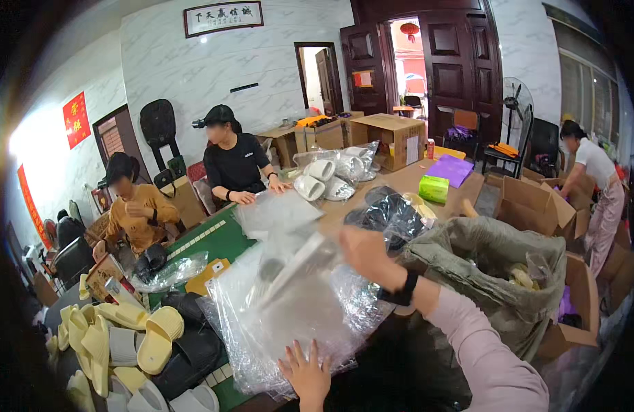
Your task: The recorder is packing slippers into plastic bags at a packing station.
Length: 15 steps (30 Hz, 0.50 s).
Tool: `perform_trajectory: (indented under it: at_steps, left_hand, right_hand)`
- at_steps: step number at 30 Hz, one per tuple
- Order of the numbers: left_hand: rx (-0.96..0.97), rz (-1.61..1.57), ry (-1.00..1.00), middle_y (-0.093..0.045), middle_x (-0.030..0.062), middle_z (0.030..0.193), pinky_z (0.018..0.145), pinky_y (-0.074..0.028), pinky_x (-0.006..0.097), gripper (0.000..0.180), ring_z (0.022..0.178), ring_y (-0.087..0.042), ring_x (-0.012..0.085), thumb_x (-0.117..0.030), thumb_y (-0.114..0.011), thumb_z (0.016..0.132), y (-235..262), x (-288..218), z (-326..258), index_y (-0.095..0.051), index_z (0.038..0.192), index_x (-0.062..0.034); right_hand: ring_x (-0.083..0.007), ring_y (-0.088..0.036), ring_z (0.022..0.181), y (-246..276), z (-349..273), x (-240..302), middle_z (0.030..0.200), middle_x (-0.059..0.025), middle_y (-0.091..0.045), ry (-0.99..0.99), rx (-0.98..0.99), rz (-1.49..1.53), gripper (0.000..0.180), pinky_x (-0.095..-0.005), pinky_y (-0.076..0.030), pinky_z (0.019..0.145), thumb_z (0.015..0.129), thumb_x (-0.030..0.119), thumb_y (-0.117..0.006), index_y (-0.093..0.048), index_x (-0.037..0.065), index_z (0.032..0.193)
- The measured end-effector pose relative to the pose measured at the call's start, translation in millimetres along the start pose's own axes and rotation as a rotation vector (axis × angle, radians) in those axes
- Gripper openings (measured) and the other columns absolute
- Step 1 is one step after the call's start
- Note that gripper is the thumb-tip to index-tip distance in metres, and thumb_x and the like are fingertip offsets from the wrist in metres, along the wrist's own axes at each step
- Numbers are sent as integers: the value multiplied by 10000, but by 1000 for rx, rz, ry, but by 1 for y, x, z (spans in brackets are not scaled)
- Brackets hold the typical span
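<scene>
My left hand (307,374) lies with its fingers spread on the near edge of a stack of clear plastic bags (241,329). Blurred by motion, my right hand (368,255) is closed above the right side of the stack. A whitish, smeared plastic bag (300,275) runs from its fingers down to the left over the pile; whether anything is inside cannot be made out. To the left of the stack lie loose yellow slippers (160,338), with grey slippers (125,347) and black slippers (197,343) among them. Bagged black slippers (389,216) sit just beyond my right hand.
Bagged white slippers (320,180) and a cardboard box (392,137) stand farther back. At right is a large grey-green sack (482,275) beside open cartons (537,206). Two people sit across the green table (224,254); one rests hands on bags. Another person bends at far right.
</scene>
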<state>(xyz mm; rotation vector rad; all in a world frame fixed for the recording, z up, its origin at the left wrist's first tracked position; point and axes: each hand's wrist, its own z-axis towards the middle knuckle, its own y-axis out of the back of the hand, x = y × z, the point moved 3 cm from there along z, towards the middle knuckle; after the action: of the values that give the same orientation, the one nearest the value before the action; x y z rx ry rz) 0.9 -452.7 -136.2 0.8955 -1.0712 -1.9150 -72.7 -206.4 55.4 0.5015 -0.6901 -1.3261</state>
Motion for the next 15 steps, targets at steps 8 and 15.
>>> perform_trajectory:
  at_steps: [8, 15]
  left_hand:
    - [-61, 54, 27, -431, 211, 1368, 1060, -149, 626, 541, 1300, -335, 422, -488, -567, 839, 7, 5, 1, -533, 1296, -200]
    - [-29, 64, -10, -419, 165, 1399, 1057, -193, 612, 547, 1306, -363, 376, -524, -480, 893, 7, -1, 4, -459, 1363, -245]
  right_hand:
    - [-331, -601, 814, 24, 82, -79, 872, -142, -616, 180, -726, -37, 259, -430, -478, 700, 717, 31, -564, -602, 84, 968]
    - [-304, -525, 1042, -10, 6, -186, 1036, -104, -612, -118, -308, -549, 228, -478, -364, 936, 713, 57, -565, -651, 110, 917]
